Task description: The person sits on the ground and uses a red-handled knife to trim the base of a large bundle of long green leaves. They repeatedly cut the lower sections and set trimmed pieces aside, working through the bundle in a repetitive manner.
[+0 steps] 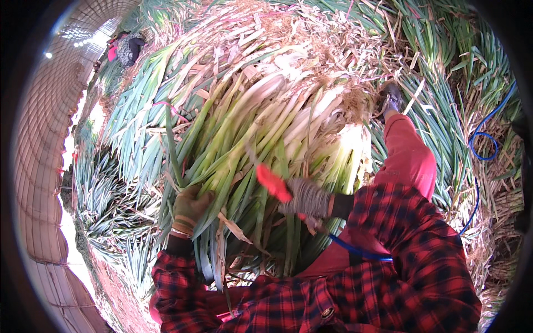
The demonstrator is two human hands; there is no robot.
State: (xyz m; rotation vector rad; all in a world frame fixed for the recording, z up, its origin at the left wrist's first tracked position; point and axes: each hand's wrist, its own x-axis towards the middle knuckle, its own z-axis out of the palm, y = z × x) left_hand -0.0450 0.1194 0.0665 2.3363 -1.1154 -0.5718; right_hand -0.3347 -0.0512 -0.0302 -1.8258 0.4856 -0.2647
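Observation:
A thick pile of long green onions [255,122] lies in front of me, white root ends toward the far right, green leaves toward me. My left hand [190,208], in a brownish-green glove, closes round some of the leaves at the pile's near left. Wrapped in a grey knit glove, my right hand [308,198] grips a red air blow gun [272,183] with a blue hose behind it. The gun's thin tip points up and left over the onions, apart from my left hand. My right fingers are partly hidden by the glove's angle.
The blue hose [355,251] crosses my lap and loops on the right [482,145]. Dry husks [311,36] and more onion bundles surround me. My red-trousered leg [407,155] extends at right. Another person [126,49] is at the far left, near a curved, gridded wall [44,144].

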